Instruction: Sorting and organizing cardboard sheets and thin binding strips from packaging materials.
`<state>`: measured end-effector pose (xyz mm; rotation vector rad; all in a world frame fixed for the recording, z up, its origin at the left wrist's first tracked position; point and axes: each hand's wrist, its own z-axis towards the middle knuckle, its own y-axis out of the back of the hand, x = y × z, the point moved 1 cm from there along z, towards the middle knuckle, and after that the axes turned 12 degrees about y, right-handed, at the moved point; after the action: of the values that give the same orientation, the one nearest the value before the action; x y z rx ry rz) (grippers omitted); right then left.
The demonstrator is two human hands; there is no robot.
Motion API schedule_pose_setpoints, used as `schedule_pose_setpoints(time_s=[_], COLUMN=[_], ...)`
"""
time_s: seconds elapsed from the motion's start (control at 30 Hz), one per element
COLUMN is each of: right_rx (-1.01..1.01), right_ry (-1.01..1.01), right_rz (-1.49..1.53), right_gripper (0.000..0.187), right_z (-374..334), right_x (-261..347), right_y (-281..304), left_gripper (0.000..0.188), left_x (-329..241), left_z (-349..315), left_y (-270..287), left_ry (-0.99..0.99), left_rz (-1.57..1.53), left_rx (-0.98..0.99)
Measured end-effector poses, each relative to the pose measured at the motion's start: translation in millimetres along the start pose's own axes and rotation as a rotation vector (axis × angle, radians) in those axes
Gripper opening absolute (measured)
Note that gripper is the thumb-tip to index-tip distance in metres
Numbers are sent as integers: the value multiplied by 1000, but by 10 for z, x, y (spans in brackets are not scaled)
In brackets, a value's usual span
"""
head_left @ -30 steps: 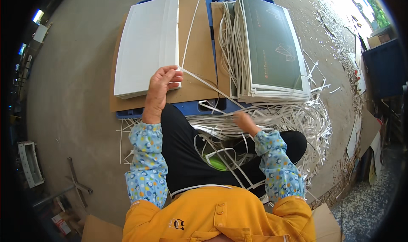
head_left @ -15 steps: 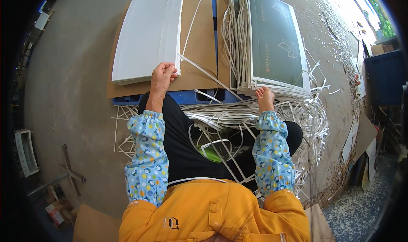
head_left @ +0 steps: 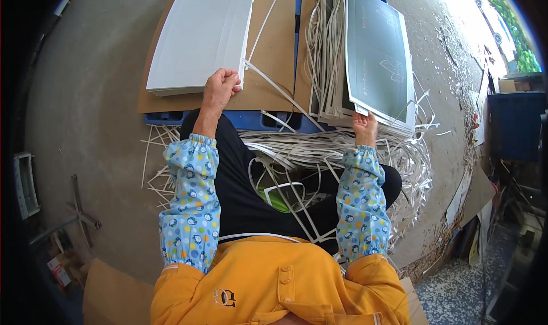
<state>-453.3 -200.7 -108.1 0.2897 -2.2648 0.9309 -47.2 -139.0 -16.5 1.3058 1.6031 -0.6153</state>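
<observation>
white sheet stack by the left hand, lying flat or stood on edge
Flat: the white sheet stack lies face up on brown cardboard, left hand at its near corner.

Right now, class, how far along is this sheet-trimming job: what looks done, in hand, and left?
Done: a white stack lies on the cardboard, with offcut strips heaped below. In hand: the left hand touches that stack's corner; the right hand grips the dark-faced stack. Left: that right-hand stack looks unfinished.

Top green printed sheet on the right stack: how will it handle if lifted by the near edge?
The green sheet looks thin and broad, so it will probably sag. The right hand grips only its near edge, so it may slide off the stack. Likely light.
</observation>
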Motion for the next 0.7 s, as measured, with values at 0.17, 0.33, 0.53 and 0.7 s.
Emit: schedule_pose_setpoints(time_s=[0.17,0.33,0.53,0.7], right_rx=[-16,-9,-97,-149], right_ry=[42,-52,-98,-71], right_rz=[-249,-366,-338,-273], right_gripper=[25,22,29,32], right_z=[20,-28,39,20], right_x=[16,2,-14,-32], right_y=[15,15,-30,-28], left_gripper=[19,19,20,19], left_x=[24,14,4,-9], left_z=[14,27,28,24], left_y=[2,13,8,6], left_ry=[4,-4,-11,-2], left_rz=[-11,-9,-16,-16], left_rx=[2,-4,9,-1])
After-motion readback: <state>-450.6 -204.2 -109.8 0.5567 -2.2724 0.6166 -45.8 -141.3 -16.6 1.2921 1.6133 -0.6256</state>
